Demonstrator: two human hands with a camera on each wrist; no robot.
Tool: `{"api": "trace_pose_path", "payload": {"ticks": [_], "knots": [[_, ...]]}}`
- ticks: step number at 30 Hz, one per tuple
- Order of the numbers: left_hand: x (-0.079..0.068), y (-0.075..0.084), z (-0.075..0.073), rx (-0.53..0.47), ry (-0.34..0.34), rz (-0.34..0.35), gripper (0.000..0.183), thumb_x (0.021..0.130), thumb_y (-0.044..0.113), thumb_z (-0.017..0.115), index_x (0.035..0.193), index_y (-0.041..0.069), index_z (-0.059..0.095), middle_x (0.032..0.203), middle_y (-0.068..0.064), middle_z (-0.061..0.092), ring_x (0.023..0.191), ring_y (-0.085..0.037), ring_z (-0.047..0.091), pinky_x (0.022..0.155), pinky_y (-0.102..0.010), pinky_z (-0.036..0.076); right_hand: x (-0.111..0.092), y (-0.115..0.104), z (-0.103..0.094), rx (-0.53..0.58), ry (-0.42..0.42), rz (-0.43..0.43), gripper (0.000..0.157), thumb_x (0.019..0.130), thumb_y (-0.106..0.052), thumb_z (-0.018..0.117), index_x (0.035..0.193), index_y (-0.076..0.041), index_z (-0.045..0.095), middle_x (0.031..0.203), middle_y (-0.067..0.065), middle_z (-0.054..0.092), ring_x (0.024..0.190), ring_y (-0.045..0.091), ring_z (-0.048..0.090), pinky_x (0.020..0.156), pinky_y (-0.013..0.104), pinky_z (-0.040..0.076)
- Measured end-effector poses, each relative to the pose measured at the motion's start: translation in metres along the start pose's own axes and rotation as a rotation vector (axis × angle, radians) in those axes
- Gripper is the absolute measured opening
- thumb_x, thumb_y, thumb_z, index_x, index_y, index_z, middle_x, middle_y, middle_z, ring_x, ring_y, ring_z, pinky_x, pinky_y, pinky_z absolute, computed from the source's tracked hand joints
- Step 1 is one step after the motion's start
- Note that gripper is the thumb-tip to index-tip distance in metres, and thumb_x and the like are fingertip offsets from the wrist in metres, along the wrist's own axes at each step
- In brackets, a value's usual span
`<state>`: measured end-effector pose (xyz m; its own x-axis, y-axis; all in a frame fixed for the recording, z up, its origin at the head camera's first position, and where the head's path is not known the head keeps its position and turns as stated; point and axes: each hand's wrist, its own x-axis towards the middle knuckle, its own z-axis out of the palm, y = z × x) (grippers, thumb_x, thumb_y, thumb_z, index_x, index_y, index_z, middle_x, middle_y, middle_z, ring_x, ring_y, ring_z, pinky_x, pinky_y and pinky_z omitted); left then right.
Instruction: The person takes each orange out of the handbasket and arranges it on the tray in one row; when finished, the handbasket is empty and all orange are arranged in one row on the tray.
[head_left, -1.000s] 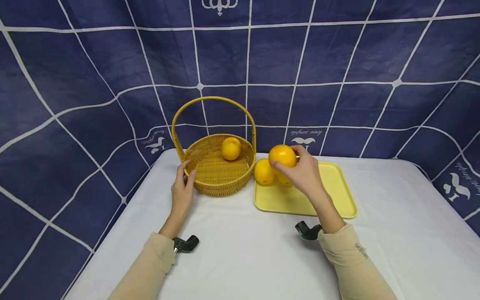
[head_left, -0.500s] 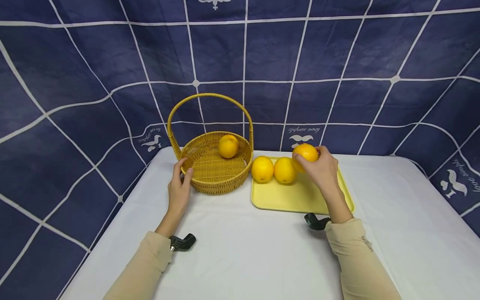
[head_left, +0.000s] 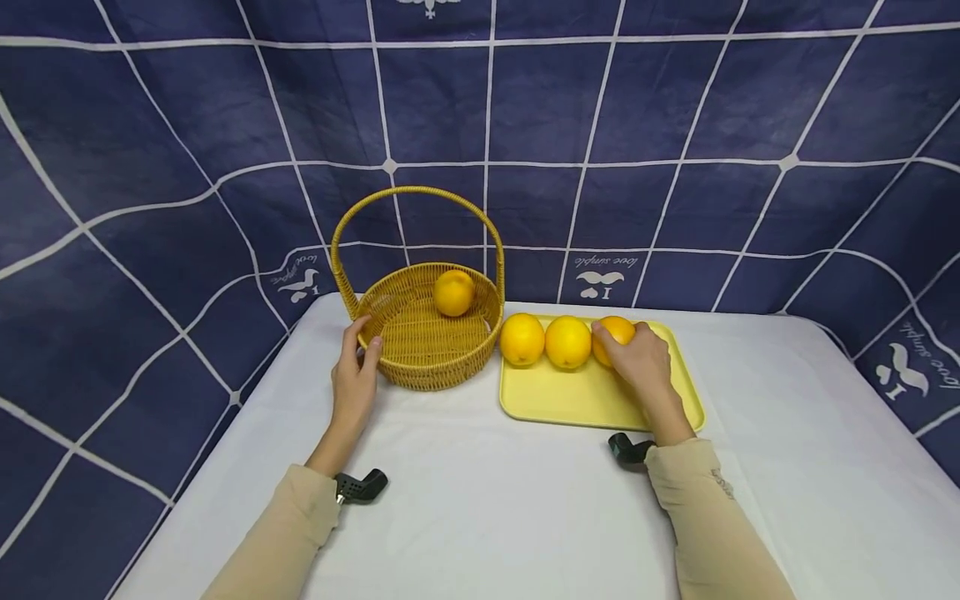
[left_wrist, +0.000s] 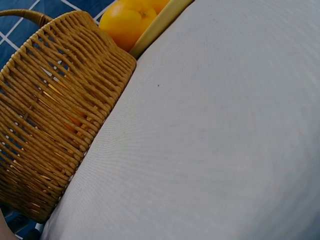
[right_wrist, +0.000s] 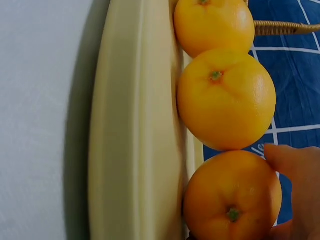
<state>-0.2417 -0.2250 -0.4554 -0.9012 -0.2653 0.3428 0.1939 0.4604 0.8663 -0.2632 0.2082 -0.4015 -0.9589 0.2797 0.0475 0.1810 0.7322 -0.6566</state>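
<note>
My left hand (head_left: 354,375) grips the left rim of a woven basket (head_left: 438,377) with a tall arched handle; only a sliver of that hand shows in the left wrist view. Inside the basket lies one orange (head_left: 453,292). To its right, three oranges stand in a row along the back of a yellow tray (head_left: 555,402): a left one (head_left: 522,339), a middle one (head_left: 567,342) and a right one (right_wrist: 232,195). My right hand (head_left: 643,360) holds the right orange between thumb and fingers, low on the tray and right beside the middle one.
A white cloth (head_left: 480,500) covers the table. Behind it and at the left hangs a dark blue curtain (head_left: 547,108) with white lines. Each wrist carries a small black device, such as the right one (head_left: 628,448).
My right hand has carried its orange rightward from over the other two, then lowered it onto the tray beside them. The left hand stays on the basket rim.
</note>
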Motion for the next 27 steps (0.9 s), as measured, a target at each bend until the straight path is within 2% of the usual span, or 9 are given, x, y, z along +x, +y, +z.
{"api": "trace_pose_path", "payload": {"ticks": [2,5,8,11,21,27], "knots": [[0.001,0.0,-0.001,0.002,-0.005,0.005,0.048,0.112,0.044,0.047,0.158,0.032,0.042,0.167,-0.001,0.043,0.153,-0.028,0.042,0.125,-0.055,0.037,0.0,0.001,0.001,0.006,0.008,0.006,0.087,0.098,-0.07,0.052,0.133,0.01,0.055,0.121,0.031,0.064,0.112,0.048,0.057,0.094,0.057,0.048],[0.001,0.001,-0.002,0.001,-0.008,0.004,0.048,0.112,0.044,0.047,0.158,0.032,0.042,0.167,-0.001,0.042,0.153,-0.029,0.042,0.125,-0.055,0.037,0.001,0.001,0.001,0.024,0.01,0.003,0.092,0.1,-0.071,0.044,0.141,0.011,0.052,0.131,0.034,0.061,0.122,0.052,0.055,0.105,0.06,0.046],[0.0,0.001,-0.003,-0.001,-0.005,-0.008,0.048,0.112,0.045,0.047,0.158,0.032,0.042,0.167,0.0,0.042,0.154,-0.027,0.041,0.126,-0.053,0.036,0.003,-0.001,-0.001,0.048,-0.001,-0.002,0.094,0.102,-0.072,0.038,0.149,0.009,0.047,0.144,0.035,0.055,0.135,0.054,0.049,0.117,0.061,0.038],[-0.001,0.001,-0.004,-0.003,-0.004,-0.011,0.049,0.111,0.046,0.047,0.158,0.032,0.042,0.168,0.001,0.041,0.155,-0.025,0.039,0.127,-0.052,0.035,0.004,-0.004,-0.003,0.07,-0.011,-0.01,0.092,0.104,-0.07,0.034,0.152,0.008,0.045,0.151,0.034,0.051,0.142,0.055,0.043,0.123,0.061,0.032],[-0.001,0.001,-0.002,0.004,-0.003,-0.014,0.049,0.112,0.045,0.047,0.158,0.031,0.042,0.168,0.001,0.041,0.156,-0.024,0.037,0.127,-0.053,0.034,0.002,-0.014,-0.012,0.128,0.046,-0.1,0.083,0.108,-0.062,0.037,0.153,0.007,0.046,0.149,0.034,0.053,0.14,0.053,0.046,0.123,0.06,0.032],[0.0,0.001,0.0,0.002,-0.003,-0.012,0.048,0.112,0.042,0.048,0.158,0.029,0.042,0.168,-0.001,0.041,0.156,-0.025,0.037,0.127,-0.054,0.034,-0.007,-0.031,-0.017,0.138,0.048,-0.15,0.084,0.106,-0.064,0.04,0.156,0.004,0.043,0.154,0.033,0.048,0.142,0.05,0.045,0.123,0.061,0.032]]}}
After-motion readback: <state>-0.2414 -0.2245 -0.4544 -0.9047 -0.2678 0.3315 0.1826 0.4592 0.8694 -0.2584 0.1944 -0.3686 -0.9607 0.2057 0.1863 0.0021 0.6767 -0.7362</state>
